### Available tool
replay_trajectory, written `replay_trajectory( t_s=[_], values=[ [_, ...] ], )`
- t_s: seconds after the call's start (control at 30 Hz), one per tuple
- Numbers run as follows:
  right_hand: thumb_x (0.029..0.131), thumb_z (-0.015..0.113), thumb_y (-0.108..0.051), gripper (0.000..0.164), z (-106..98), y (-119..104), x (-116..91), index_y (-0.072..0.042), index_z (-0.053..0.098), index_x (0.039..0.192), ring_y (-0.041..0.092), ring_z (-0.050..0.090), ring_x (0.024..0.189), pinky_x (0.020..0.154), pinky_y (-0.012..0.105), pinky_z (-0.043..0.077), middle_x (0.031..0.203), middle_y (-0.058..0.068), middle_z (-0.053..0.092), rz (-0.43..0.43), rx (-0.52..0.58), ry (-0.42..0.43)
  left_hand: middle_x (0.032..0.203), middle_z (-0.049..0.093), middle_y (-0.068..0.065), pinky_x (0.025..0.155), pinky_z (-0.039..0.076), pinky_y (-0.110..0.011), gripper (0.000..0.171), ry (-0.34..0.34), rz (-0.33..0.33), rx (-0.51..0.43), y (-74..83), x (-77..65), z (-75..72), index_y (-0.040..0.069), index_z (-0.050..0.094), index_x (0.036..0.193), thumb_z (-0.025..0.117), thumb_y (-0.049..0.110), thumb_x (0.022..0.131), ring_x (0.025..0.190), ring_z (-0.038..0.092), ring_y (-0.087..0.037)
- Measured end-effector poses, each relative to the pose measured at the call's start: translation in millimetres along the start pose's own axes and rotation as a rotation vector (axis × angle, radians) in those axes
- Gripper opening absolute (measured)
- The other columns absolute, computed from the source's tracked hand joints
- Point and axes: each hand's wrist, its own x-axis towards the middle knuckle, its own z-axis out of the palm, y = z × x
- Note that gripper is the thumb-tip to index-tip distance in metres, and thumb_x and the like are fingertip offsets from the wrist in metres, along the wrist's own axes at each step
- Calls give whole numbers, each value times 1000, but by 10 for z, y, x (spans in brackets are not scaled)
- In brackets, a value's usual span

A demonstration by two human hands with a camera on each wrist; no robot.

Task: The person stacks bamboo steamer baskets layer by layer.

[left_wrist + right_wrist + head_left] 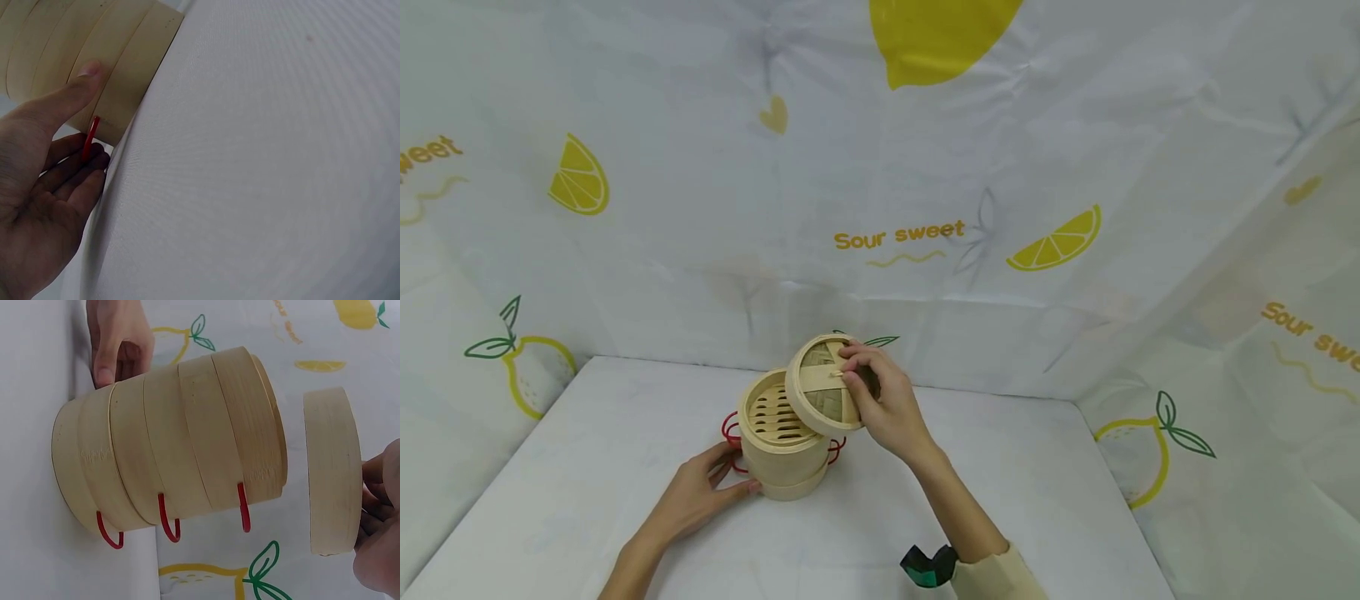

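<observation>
A round bamboo steamer (786,462) stands as a stack of tiers on the white table, its slatted top tier (772,418) uncovered on the left side. My right hand (883,396) pinches the steamer lid (820,379) by the small loop at its woven centre. The lid is tilted and held above the top tier, with a gap between them in the right wrist view. Low on the steamer's left side is my left hand (700,492). Its thumb (75,94) lies against the bamboo wall, and the other fingers curl by a red loop handle (90,137).
More red loop handles (169,519) stick out from the tiers on the steamer's right side. A black and green band (928,567) lies by the right sleeve. White sheeting with lemon prints (925,333) rises behind the table and at both sides.
</observation>
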Motion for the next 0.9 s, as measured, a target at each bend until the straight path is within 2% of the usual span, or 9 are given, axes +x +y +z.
replay_trajectory(
  t_s=[0.3, 0.63, 0.9],
  values=[
    [96, 58, -10, 6, 230, 271, 25, -5, 61, 97, 28, 53, 132, 121, 33, 40, 118, 12, 66, -43, -36, 2, 134, 60, -9, 104, 54, -30, 76, 8, 4, -7, -9, -1, 1, 12, 55, 131, 82, 50, 71, 129, 56, -26],
    [98, 56, -14, 8, 301, 258, 24, -7, 60, 98, 24, 52, 134, 122, 30, 39, 119, 9, 66, -39, -24, -13, 133, 61, -8, 104, 54, -28, 76, 13, 6, -14, -13, -2, 4, 12, 56, 130, 82, 50, 70, 128, 56, -24],
    [98, 56, -15, 8, 363, 261, 33, -7, 60, 99, 25, 51, 134, 121, 31, 40, 121, 10, 65, -39, -29, -21, 134, 60, -7, 104, 55, -28, 76, 4, -2, -7, -13, 5, 0, 14, 55, 131, 81, 52, 71, 128, 56, -24]
  ],
)
